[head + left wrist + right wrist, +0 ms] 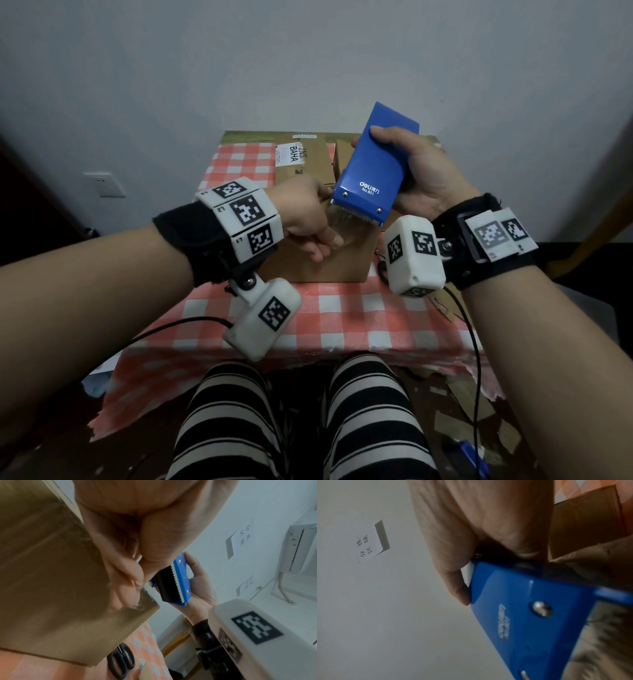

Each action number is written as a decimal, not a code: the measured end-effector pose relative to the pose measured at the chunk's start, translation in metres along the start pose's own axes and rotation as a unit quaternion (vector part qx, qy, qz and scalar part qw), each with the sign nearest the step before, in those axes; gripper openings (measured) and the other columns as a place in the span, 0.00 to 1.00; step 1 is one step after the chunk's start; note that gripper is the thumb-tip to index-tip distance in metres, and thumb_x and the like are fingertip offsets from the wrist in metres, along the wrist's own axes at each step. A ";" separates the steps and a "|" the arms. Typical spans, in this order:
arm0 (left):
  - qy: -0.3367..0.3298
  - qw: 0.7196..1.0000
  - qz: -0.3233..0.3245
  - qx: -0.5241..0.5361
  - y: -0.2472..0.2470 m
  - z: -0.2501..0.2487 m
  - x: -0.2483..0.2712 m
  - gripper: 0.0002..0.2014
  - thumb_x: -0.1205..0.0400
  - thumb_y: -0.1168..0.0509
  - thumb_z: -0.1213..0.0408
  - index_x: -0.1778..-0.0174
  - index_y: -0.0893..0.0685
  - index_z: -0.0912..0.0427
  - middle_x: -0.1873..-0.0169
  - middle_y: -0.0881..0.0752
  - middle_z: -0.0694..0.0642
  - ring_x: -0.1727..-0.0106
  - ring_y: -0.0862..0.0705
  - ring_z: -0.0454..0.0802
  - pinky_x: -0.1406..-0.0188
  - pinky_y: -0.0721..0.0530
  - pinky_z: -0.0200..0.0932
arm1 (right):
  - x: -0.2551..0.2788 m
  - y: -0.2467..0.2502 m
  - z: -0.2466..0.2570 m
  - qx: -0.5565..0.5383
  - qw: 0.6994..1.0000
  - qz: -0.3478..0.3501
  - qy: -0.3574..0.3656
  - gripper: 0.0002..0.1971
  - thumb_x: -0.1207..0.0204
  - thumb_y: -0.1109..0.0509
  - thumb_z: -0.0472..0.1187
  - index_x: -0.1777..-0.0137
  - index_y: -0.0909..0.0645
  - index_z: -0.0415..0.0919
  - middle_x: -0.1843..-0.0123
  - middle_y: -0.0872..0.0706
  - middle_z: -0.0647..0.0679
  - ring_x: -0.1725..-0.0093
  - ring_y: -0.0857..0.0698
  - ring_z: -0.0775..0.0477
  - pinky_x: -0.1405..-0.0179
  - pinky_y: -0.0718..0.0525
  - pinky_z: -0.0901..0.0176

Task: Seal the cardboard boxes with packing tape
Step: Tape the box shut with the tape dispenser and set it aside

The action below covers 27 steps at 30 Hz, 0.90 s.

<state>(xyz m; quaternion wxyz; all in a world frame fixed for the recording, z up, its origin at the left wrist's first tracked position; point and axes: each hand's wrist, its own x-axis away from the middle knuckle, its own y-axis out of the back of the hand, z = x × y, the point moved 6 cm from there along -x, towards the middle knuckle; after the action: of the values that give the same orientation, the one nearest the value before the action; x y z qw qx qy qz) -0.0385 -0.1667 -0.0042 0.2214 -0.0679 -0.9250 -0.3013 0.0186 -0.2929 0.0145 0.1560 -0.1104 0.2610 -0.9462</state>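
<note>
- The right hand (416,174) grips the blue tape dispenser (371,171) at the centre right of the head view, thumb on the left edge, fingers curled round the far end.
- The left hand (305,216) is at the centre of the frame, fingers curled; thumb and fingers pinch the clear tape end (337,224) just under the dispenser's teeth.
- The dispenser is a long flat body of smooth, shiny plastic. Its long axis runs from upper right to lower left, and the serrated blade (356,212) points down toward the person.
- The tape is thin and transparent, stretched from the blade to the top of the front cardboard box (339,263).
- This box is plain brown, matte, with square edges; it stands on the checked red-and-white tablecloth (342,318).
- A second cardboard box (301,161), with a white label, lies behind it, in the upper middle.
- Black scissors (121,660) lie on the cloth beside the front box, at the bottom of the left wrist view.
</note>
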 end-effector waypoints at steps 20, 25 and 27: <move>-0.010 0.999 -0.012 -0.043 0.003 0.000 -0.004 0.39 0.21 0.31 0.77 0.17 0.41 0.58 0.83 0.15 0.56 0.85 0.17 0.47 0.89 0.24 0.33 | -0.010 0.006 -0.011 -0.004 1.000 -0.003 -0.025 0.11 0.19 0.30 0.38 0.41 0.21 0.33 0.53 0.11 0.41 0.57 0.11 0.45 0.53 0.09 0.49; -0.033 0.993 -0.029 -0.111 0.007 -0.003 -0.004 0.38 0.24 0.26 0.73 0.19 0.36 0.60 0.84 0.16 0.56 0.85 0.18 0.47 0.83 0.19 0.36 | -0.010 0.008 -0.011 0.000 1.000 -0.001 -0.017 0.10 0.19 0.30 0.37 0.42 0.20 0.33 0.53 0.11 0.41 0.56 0.11 0.45 0.51 0.09 0.50; -0.047 0.987 -0.044 -0.144 0.009 -0.006 -0.005 0.38 0.27 0.23 0.71 0.22 0.31 0.61 0.85 0.17 0.52 0.85 0.19 0.45 0.79 0.17 0.37 | -0.010 0.008 -0.011 0.007 1.000 0.003 -0.015 0.06 0.19 0.30 0.37 0.47 0.19 0.34 0.54 0.11 0.42 0.56 0.11 0.45 0.48 0.10 0.49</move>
<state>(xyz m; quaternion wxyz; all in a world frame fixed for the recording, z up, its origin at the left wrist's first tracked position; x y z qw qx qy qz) -0.0297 -0.1625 0.0023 0.1525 -0.0722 -0.8832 -0.4377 0.0263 -0.2905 -0.0004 0.1634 -0.1231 0.2524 -0.9458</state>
